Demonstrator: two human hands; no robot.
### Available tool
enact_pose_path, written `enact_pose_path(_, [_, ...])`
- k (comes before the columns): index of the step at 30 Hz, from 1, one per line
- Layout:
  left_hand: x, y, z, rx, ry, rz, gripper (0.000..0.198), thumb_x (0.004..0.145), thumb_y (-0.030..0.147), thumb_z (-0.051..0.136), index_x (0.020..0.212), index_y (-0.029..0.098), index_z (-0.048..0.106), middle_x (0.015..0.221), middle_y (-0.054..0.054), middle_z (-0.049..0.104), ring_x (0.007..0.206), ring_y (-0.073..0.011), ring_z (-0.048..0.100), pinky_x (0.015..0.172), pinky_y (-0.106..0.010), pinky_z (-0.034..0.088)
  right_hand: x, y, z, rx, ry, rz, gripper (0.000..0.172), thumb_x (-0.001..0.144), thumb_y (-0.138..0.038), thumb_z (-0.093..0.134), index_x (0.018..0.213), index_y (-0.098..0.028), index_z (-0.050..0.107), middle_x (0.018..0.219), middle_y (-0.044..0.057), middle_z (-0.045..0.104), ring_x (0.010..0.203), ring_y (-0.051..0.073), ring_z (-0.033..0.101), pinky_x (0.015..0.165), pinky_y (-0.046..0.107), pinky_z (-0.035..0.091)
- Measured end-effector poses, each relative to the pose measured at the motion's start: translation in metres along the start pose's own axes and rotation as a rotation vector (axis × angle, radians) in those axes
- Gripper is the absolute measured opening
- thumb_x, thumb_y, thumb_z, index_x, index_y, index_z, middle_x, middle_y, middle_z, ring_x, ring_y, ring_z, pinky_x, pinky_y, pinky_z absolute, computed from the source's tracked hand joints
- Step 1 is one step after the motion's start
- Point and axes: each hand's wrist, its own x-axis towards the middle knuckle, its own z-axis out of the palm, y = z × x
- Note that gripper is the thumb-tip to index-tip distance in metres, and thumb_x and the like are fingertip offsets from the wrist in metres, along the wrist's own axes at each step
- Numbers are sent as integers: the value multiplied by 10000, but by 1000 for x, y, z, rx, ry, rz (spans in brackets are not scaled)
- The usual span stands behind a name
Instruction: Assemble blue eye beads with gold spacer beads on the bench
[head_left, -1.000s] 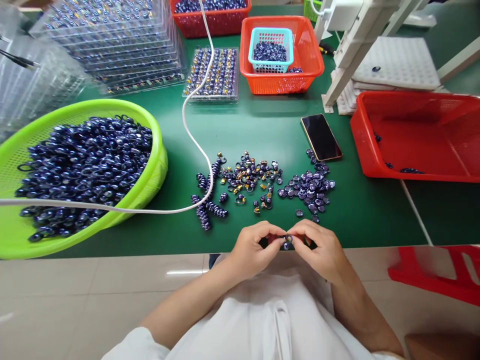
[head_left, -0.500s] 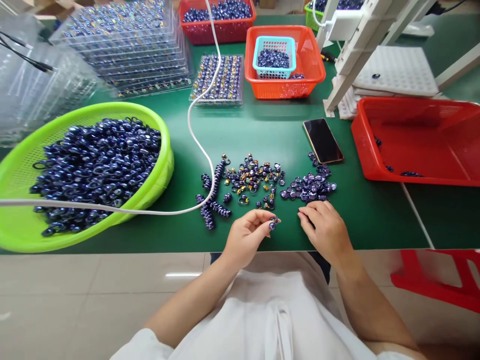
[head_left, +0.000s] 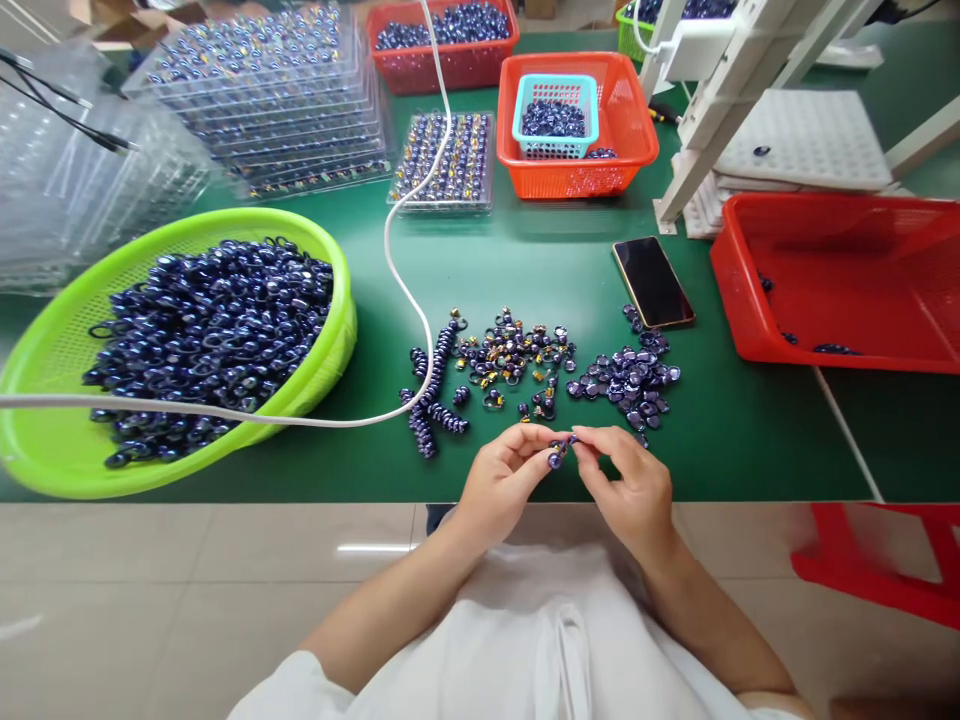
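Observation:
My left hand (head_left: 504, 480) pinches a small dark shiny ring-shaped piece (head_left: 556, 459) with a gold part, near the table's front edge. My right hand (head_left: 626, 485) is closed at the fingertips on a small dark cap (head_left: 572, 438), held against the piece in my left hand. Just beyond the right hand spreads a pile of dark flat caps (head_left: 626, 382). Ahead of the left hand lie loose dark and gold ring pieces (head_left: 514, 350). To their left are stacked rows of dark rings (head_left: 439, 365).
A green basket (head_left: 341, 300) full of dark rings stands left; a white cable (head_left: 401, 275) crosses the table. A phone (head_left: 652, 282) and a red bin (head_left: 847, 225) are at right. Behind are an orange basket (head_left: 517, 180), a filled tray (head_left: 442, 160) and stacked trays (head_left: 300, 150).
My right hand has moved left from the cap pile to my left hand, bringing a small dark cap against the held piece. The whole view has shifted slightly.

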Motion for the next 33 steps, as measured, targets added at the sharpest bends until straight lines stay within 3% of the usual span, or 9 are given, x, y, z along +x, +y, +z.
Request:
enact_pose_path(3, [1, -1, -4, -50, 22, -7, 222, 774, 291, 813, 913, 155, 707, 931, -54, 776, 874, -158, 708, 858, -276, 543, 3, -3, -4, -17, -26, -51, 226, 898, -112, 629, 1067, -254, 675, 929, 52, 712, 836, 189, 684, 743, 327, 587])
enact_pose_path(9, [2, 1, -5, -155, 6, -67, 203, 759, 247, 821, 903, 152, 715, 874, -59, 777, 822, -163, 715, 789, -277, 566, -1, -10, -7, 242, -83, 137, 113, 911, -149, 630, 971, -242, 655, 902, 36, 680, 819, 175, 662, 714, 304, 567])
enact_pose_path(14, [3, -2, -6, -99, 29, -21, 172, 721, 231, 848, 861, 163, 773, 760, -8, 752, 684, -99, 679, 711, -206, 551, -1, -13, -5, 391, -109, 196, 105, 921, -163, 624, 970, -247, 663, 889, 29, 673, 815, 170, 655, 737, 304, 562])
enact_pose_path(22, [-1, -1, -2, 11, 158, 36, 133, 679, 208, 859, 805, 203, 816, 760, -13, 792, 682, -107, 704, 683, -185, 571, -4, -15, 2, 451, -58, 270, 137, 911, -150, 639, 995, -253, 672, 935, 20, 649, 851, 150, 641, 734, 265, 547])
enact_pose_path(27, [-4, 2, 4, 110, 192, 96, 116, 678, 182, 839, 789, 215, 827, 792, -28, 807, 717, -149, 732, 687, -219, 591, -4, -16, 2, 442, -53, 290, 109, 919, -170, 635, 982, -248, 677, 935, 11, 648, 821, 131, 639, 713, 237, 547])
enact_pose_path(33, [-9, 0, 2, 324, 108, 298, 159, 803, 156, 746, 915, 237, 825, 884, -38, 809, 788, -167, 732, 743, -259, 584, -3, -18, 0, 451, -14, 322, 97, 928, -177, 628, 972, -243, 683, 925, 2, 657, 797, 112, 647, 693, 201, 553])
